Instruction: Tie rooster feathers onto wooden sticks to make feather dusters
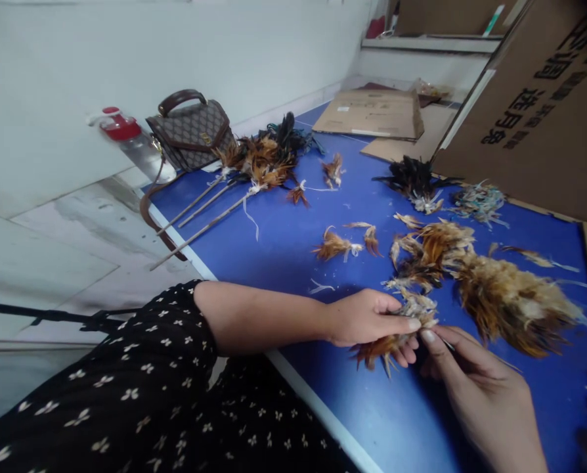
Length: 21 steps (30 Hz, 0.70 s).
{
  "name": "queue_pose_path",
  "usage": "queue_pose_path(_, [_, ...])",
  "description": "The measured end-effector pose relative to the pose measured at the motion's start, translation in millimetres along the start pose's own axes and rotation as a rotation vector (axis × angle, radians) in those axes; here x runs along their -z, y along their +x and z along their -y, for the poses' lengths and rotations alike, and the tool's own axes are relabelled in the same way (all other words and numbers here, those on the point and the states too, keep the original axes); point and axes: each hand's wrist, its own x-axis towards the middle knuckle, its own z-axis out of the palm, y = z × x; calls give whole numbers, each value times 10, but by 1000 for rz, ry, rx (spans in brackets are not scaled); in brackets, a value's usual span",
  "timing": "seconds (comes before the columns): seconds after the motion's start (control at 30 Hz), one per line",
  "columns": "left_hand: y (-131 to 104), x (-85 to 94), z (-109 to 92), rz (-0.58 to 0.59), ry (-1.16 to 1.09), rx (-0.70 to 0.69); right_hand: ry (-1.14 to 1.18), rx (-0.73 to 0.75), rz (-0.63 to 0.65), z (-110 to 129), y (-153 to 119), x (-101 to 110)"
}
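Black clothing (126,394) sits nearest, outstretched left hand (365,322) pinching feathers (378,351), right hand (490,387) (partly hidden) seemingly pinching their ends.

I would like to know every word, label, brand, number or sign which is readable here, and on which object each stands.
"空调 选月兔": large, slanting black print on the box; the first character is less clear.
Smaller print beside it: too blurred to read.
Flat cardboard: faint marks, too small to read.
Bag: metal emblem, too small to read.
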Motion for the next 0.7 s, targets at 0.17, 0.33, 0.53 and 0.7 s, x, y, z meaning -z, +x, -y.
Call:
queue_pose_path(0.17, [7,53,17,40,0,71,28,-122,-50,-67,-26,14])
queue_pose_path(0.33, [12,73,43,-1,-45,-3,49,-191,-24,-125,-39,93])
queue_pose_path(0.53, [7,46,16,-35,-24,-10,29,-210,-41,-171,-50,137])
queue_pose_path(0.7, [0,36,7,-50,-27,-4,-6,-243,-83,-195,-106,152])
